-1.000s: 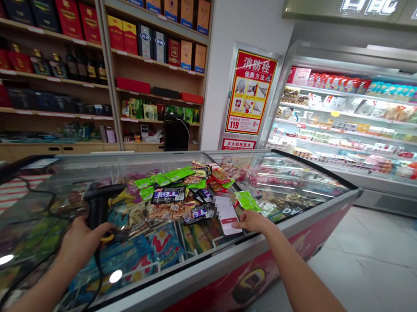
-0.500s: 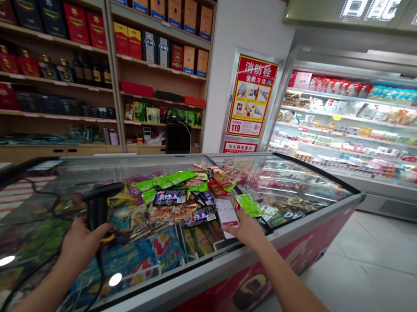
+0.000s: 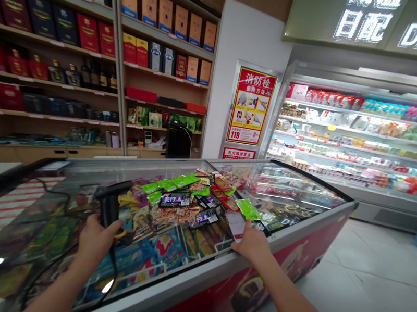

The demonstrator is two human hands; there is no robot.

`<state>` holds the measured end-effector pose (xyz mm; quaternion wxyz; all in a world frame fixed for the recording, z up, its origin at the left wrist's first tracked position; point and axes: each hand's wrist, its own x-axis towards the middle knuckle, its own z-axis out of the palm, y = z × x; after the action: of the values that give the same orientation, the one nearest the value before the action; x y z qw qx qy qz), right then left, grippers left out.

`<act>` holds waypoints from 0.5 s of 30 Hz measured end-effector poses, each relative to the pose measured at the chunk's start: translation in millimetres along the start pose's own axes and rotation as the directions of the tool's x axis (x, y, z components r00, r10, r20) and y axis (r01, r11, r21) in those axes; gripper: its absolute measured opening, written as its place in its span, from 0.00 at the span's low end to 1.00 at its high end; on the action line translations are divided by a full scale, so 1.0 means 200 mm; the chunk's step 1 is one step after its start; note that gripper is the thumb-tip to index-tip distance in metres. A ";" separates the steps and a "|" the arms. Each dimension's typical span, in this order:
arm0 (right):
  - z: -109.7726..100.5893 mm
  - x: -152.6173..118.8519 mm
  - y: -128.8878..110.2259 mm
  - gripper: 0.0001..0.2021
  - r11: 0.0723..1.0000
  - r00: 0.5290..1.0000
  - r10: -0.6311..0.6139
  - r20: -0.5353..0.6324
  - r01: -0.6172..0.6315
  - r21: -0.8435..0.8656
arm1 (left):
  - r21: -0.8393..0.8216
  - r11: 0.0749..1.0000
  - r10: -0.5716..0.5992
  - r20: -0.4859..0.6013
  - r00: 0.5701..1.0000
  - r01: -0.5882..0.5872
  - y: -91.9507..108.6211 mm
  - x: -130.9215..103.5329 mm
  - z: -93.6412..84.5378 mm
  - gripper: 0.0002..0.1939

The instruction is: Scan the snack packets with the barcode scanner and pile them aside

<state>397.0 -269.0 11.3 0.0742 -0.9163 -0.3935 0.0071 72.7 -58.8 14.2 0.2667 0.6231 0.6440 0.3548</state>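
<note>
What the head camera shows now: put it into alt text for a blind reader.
A person's left hand has a black handheld scanner in its grip, and the right hand is at a phone over a glass-topped freezer. Bright packets are piled on top; stocked shelves and a lit display case stand behind.

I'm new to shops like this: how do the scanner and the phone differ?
Shape: the scanner has a handle and a head; the phone is a flat slab.
Colour: the scanner is mostly black; the phone shows a pale screen.
Handling: the left hand grips the scanner's handle; the right hand is at the phone's near end.
Both are over the freezer.
</note>
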 end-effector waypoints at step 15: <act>0.00 0.10 -0.86 0.25 -0.323 0.961 -0.192 -0.198 0.128 0.938 | 0.378 0.628 0.614 0.296 0.732 -0.680 0.54 -0.49 0.17 0.23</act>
<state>286.7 -138.4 37.2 0.7707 -0.4190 -0.3508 0.3276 174.0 -154.1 68.5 0.0088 0.8802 0.4211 0.2187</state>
